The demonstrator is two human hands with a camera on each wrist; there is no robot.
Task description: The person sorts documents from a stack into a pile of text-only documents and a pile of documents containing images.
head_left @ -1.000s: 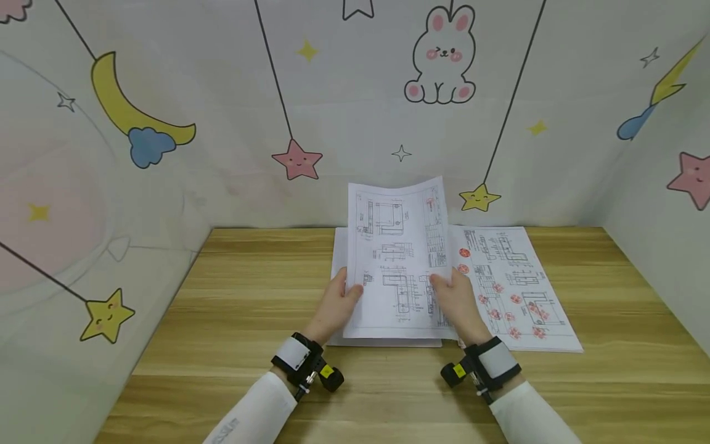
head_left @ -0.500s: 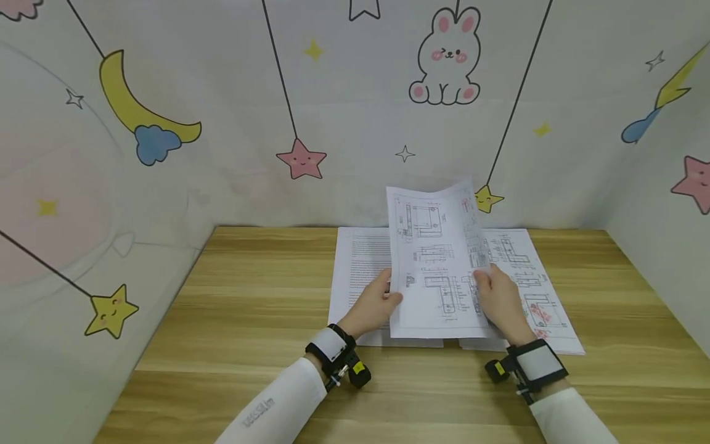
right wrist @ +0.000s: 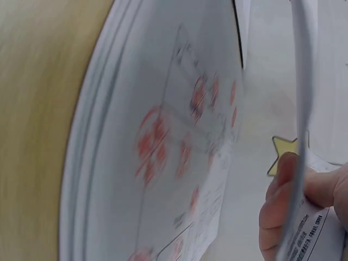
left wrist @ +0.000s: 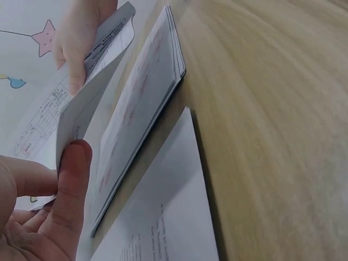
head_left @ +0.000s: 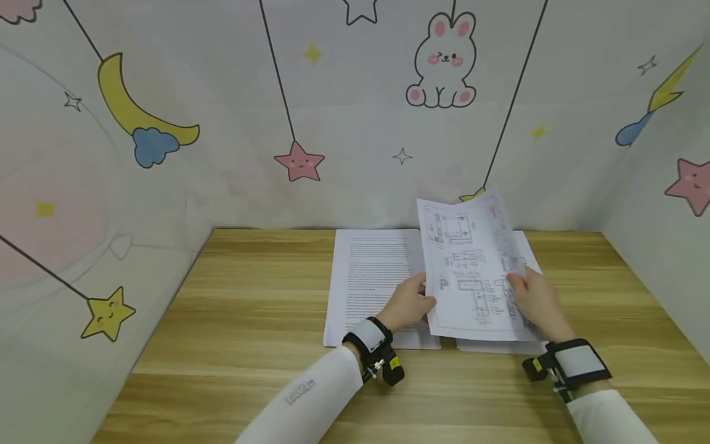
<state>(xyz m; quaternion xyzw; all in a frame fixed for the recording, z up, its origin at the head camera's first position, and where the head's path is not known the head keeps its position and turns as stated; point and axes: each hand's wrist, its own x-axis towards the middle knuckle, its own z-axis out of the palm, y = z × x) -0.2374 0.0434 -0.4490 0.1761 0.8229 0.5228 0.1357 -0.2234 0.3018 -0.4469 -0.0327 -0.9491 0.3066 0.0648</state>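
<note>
Both hands hold up one sheet of paper (head_left: 466, 302) printed with technical drawings, its top edge curling back. My left hand (head_left: 409, 302) pinches its left edge between thumb and fingers; the left wrist view shows the fingers (left wrist: 70, 179) around that edge. On the right edge, my right hand (head_left: 540, 302) grips with the thumb on the printed side. Below the sheet lies a stack of drawings (right wrist: 179, 141) with red stamp marks, mostly covered in the head view. A stack of text pages (head_left: 368, 283) lies left of it, a narrow gap between them.
The wooden table (head_left: 249, 296) carries both stacks near its back edge. A printed cloth wall (head_left: 355, 123) with stars and a rabbit rises right behind. Each wrist wears a strapped camera (head_left: 392, 369).
Both hands have carried the sheet to the right, from over the text pages to over the stamped drawings. The text pages are now uncovered.
</note>
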